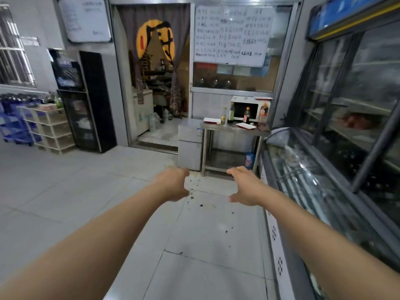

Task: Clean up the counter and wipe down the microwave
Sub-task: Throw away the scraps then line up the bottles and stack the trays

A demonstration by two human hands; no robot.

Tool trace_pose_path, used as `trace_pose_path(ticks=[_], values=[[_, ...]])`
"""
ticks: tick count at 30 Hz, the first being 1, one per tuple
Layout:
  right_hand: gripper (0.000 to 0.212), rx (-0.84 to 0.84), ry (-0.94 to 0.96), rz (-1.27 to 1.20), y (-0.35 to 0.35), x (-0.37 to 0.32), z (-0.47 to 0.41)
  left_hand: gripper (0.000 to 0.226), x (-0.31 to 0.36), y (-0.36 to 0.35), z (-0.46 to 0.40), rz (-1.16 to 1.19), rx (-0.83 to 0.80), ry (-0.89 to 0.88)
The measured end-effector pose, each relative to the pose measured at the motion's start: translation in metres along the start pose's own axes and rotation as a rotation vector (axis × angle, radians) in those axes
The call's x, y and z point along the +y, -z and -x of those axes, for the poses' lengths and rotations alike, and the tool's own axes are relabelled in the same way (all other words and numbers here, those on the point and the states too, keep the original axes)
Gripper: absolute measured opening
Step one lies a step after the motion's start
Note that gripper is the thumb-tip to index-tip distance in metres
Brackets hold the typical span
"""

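The white microwave (249,109) sits at the back of the steel table (233,127) far ahead of me, bottles (246,115) standing in front of it and flat red-edged trays (245,126) lying beside them. My left hand (173,185) and right hand (244,186) reach forward over the tiled floor (86,191), fingers loose, holding nothing.

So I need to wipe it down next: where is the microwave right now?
In the head view, the microwave sits upper right of centre, at the back of the steel counter against the wall, behind the sauce bottles.
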State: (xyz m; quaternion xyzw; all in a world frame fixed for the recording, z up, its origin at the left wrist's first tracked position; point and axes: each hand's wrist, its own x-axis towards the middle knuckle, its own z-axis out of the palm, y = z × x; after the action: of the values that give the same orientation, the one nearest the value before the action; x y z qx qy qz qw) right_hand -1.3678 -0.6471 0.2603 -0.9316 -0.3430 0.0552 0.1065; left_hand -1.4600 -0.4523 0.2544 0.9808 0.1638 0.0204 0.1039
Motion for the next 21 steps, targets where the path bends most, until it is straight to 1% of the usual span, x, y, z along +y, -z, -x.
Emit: trace_pose_path(ticks=[4,9,14,21], values=[[0.082,-0.001,-0.052,-0.026,-0.001,0.002,-0.051,0.058,-0.017,0.001,-0.061,0.017,-0.018,-0.051],[0.084,0.003,-0.094,-0.033,-0.001,0.021,-0.125,0.057,-0.024,-0.006,-0.141,0.025,-0.037,-0.103],[0.081,0.014,-0.066,-0.022,0.005,0.058,-0.215,0.054,-0.023,-0.009,-0.237,0.022,-0.036,-0.123],[0.080,0.016,-0.043,-0.038,0.035,0.117,-0.352,0.056,-0.014,0.005,-0.384,0.036,0.000,-0.083]])
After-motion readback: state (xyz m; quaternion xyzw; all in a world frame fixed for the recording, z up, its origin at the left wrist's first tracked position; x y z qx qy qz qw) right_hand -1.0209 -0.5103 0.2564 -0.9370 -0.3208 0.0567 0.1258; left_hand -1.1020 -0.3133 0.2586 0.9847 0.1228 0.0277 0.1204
